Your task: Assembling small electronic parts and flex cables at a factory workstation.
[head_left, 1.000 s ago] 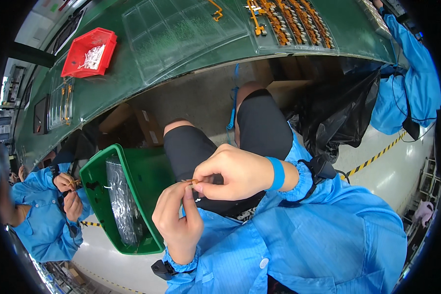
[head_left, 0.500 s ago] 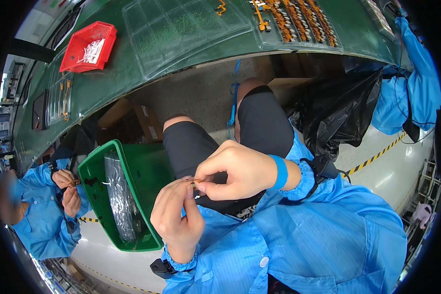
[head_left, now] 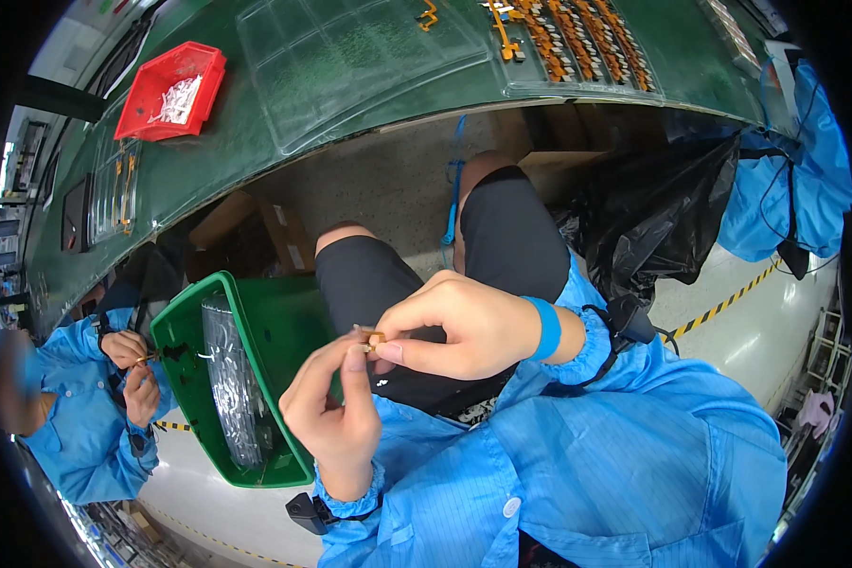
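Above my lap, both hands meet at a small orange-brown flex circuit (head_left: 376,338), pinched between their fingertips. My left hand (head_left: 331,412) holds its lower left end with thumb and fingers. From the right, my right hand (head_left: 469,327), with a blue band at the wrist, closes thumb and forefinger on its other side. Fingertips cover much of the piece, so its full shape is hidden. Similar orange flex circuits (head_left: 577,43) lie in rows in a clear tray on the green bench. Another loose one (head_left: 428,15) rests on an empty-looking clear tray (head_left: 350,71).
A green bin (head_left: 230,275) with clear plastic trays stands left of my legs. On the bench (head_left: 199,166) sits a red box (head_left: 128,99) of small white pieces. At left, a co-worker (head_left: 76,398) handles a small part. A black bag (head_left: 653,218) hangs at right.
My left hand has shifted slightly left and up, its fingertips now more raised. The flex circuit shows more between both hands. The co-worker's hands have moved a little.
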Available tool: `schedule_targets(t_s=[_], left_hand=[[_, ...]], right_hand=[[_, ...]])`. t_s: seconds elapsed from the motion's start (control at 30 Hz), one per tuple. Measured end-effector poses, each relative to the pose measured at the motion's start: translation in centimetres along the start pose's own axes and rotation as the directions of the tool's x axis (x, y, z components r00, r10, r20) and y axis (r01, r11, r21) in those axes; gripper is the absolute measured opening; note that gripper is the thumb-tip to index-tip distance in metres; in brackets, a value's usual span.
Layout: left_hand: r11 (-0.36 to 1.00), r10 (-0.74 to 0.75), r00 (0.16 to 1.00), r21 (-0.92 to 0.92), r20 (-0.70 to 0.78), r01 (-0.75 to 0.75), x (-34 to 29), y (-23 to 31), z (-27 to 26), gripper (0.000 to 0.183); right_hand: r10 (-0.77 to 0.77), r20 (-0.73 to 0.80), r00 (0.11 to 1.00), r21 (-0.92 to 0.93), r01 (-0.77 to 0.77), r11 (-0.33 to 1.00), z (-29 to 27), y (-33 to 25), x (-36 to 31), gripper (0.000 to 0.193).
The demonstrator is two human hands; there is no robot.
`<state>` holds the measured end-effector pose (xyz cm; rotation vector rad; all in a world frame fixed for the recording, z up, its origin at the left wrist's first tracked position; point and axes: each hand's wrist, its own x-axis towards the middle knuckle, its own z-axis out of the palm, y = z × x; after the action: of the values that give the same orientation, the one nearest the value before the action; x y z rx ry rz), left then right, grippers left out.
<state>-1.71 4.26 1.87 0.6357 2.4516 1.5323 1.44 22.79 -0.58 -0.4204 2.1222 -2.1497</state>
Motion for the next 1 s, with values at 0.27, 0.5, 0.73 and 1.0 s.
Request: schedule_targets(t_s=[0.27, 0.5, 0.73, 1.0], left_hand=[[0.657, 0.613, 0.782, 0.625, -0.116, -0.422, -1.0, 0.1, 1.1, 0.019], [0.673, 0.573, 0.818, 0.601, -0.054, -0.432, -0.3, 0.0, 1.3, 0.018], [0.814, 0.428, 0.903, 0.448, -0.031, -0.370, -0.2, 1.5, 0.7, 0.009], [0.853, 0.385, 0.919, 0.411, -0.081, -0.322, -0.2, 1.4, 0.4, 0.009]], right_hand=[[-0.154, -0.161, 0.975, -0.109, 0.137, 0.985, 1.1, -0.9, 0.0, 0.014], [-0.340, -0.110, 0.934, -0.455, 0.257, 0.853, 1.3, -0.6, -0.6, 0.011], [-0.382, -0.010, 0.924, -0.598, 0.301, 0.743, 1.0, -0.7, -1.1, 0.016], [-0.361, -0.021, 0.932, -0.510, 0.301, 0.806, 0.7, -0.5, -1.2, 0.015]])
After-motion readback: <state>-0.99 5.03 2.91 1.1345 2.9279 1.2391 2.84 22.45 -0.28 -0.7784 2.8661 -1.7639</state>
